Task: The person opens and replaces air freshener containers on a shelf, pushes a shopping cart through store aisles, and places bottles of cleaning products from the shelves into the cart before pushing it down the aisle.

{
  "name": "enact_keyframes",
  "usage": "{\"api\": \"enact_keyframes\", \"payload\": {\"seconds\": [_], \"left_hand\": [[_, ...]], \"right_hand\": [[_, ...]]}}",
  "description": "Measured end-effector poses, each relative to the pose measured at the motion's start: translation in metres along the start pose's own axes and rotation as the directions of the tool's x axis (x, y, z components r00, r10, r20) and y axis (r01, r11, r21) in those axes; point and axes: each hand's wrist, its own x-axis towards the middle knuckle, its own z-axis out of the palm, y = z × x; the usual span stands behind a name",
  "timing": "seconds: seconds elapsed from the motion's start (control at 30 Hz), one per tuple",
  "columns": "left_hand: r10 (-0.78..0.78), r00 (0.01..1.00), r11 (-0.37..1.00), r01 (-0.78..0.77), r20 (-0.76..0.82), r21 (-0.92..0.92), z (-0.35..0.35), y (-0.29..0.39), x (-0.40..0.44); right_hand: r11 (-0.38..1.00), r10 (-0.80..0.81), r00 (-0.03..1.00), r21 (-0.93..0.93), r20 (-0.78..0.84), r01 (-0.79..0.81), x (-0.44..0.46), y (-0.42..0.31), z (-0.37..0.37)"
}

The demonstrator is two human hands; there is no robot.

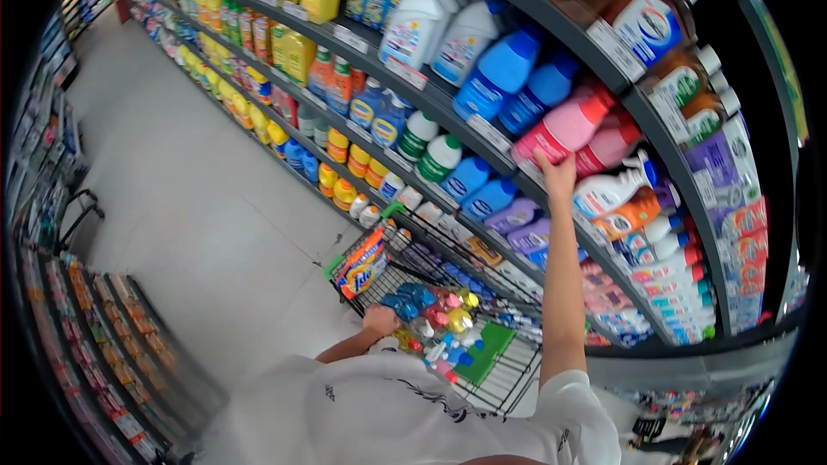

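Note:
My right arm stretches up to the shelf, where my right hand (557,174) has its fingers around the lower part of a pink bottle (564,127). The bottle lies tilted in this view, still among its row. A second pink bottle (610,145) stands beside it. Low down, my left hand (381,320) is curled at the side rim of a black wire shopping cart (508,376), close to the blue bottles (409,300) inside. Its fingertips are partly hidden. The cart also carries red, yellow and white bottles and a green flat panel (487,353).
Blue bottles (500,73) and white bottles (419,21) fill the shelf left of the pink ones. A grey shelf edge (594,34) with price tags runs above. A Tide sign (362,265) hangs on the cart's end. Grey floor (181,146) stretches along the aisle.

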Motion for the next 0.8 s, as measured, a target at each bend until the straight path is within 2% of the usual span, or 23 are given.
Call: {"api": "enact_keyframes", "payload": {"seconds": [0.2,0.3,0.6,0.7,0.8], "left_hand": [[0.022,0.997,0.999,-0.019,0.073,-0.038,-0.001,-0.005,0.002],[0.036,0.994,0.998,-0.030,0.105,-0.058,-0.005,-0.004,0.003],[0.052,0.985,0.998,-0.043,0.163,-0.056,-0.014,-0.002,0.003],[0.069,0.994,0.996,-0.064,0.088,-0.067,-0.016,-0.004,0.003],[0.056,0.992,0.996,-0.048,0.117,-0.072,-0.016,-0.001,0.002]], "right_hand": [[0.998,-0.008,1.000,0.064,0.004,0.008,-0.003,-0.014,0.002],[1.000,0.016,1.000,-0.020,0.013,-0.015,-0.004,-0.017,0.000],[0.998,-0.021,1.000,-0.061,0.008,0.022,-0.005,-0.016,-0.002],[0.995,-0.084,0.996,-0.045,0.027,0.085,-0.001,-0.008,0.002],[0.988,-0.098,0.994,-0.113,0.048,0.103,-0.012,-0.013,-0.007]]}}
